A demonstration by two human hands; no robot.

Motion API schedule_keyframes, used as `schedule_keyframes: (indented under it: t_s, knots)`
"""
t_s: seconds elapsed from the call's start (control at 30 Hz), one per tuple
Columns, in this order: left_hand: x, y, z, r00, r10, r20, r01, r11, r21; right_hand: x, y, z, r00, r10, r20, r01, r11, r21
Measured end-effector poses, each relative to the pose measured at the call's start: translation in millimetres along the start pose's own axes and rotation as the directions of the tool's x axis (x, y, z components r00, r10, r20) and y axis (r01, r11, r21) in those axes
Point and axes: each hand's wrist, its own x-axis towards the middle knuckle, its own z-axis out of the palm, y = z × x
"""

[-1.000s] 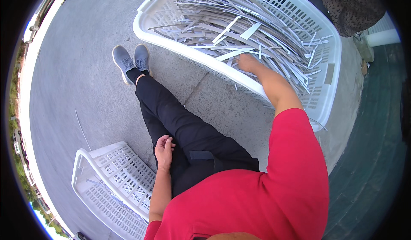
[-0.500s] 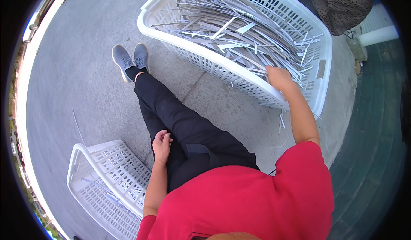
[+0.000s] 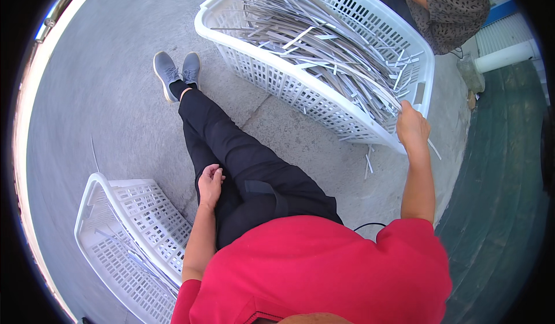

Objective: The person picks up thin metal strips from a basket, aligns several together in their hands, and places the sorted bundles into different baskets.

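My right hand point(image 3: 413, 126) is closed around thin strips point(image 3: 386, 96) at the near right corner of a large white plastic basket point(image 3: 300, 87). The strips run from my fingers back into the pile, and one pale end point(image 3: 434, 149) sticks out past the hand's outer side. Long, narrow grey and white strips lie heaped and tangled in this basket. On my dark trousers rests my left hand point(image 3: 210, 184), fingers loosely curled in, with nothing visible in it.
A second white basket point(image 3: 151, 208) at lower left stands tilted, holding a few strips point(image 3: 139, 260). Loose scraps point(image 3: 369, 163) lie on the concrete floor by the large basket. Beyond it sits another person point(image 3: 448, 11) in a patterned top. Green sheeting point(image 3: 497, 168) covers the right side.
My right hand has moved right along the basket's near edge to its corner, drawing strips with it. My left hand stays on my thigh. The whole view has shifted slightly.
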Motion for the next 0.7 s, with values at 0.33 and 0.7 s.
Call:
schedule_keyframes:
  t_s: [0.33,0.7]
  knots:
    - [-15,10,-9,0.997,-0.029,0.069,0.046,0.964,-0.262,-34,-35,8,0.819,-0.536,0.207,0.173,0.574,0.8]
    - [-78,94,-33,0.929,0.356,0.097,-0.073,0.435,-0.897,-115,-190,29,0.023,-0.913,0.408,0.012,0.408,0.913]
